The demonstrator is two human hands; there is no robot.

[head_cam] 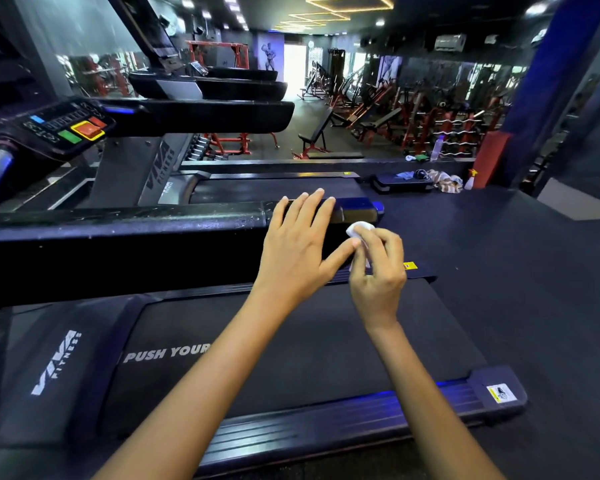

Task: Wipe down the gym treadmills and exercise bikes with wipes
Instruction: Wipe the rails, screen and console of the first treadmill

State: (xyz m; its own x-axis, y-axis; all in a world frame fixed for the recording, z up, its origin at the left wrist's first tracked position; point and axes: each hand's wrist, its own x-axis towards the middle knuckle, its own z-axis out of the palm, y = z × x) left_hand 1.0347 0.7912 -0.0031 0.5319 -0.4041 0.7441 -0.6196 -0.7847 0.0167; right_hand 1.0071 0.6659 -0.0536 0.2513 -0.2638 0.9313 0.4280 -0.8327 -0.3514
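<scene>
motor cover [54,362]: VIVA FITNESS | belt [291,341]: PUSH YOUR | upright [160,164]: VIVA FITNESS

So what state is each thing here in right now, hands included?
Left hand: open, fingers straight, resting flat on the handrail.
Right hand: pinches the wipe.
Wipe: white, crumpled, held against the handrail's end.
Handrail: black, dusty-looking on top.
Treadmill belt: looks still.
Spray bottle: upright on the floor.

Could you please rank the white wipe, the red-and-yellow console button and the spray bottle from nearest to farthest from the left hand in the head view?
From the left hand, flat on the handrail:
1. White wipe, just right of it, pinched in the right hand.
2. Spray bottle, on the floor, far right.
3. Red-and-yellow console button, far left.
</scene>
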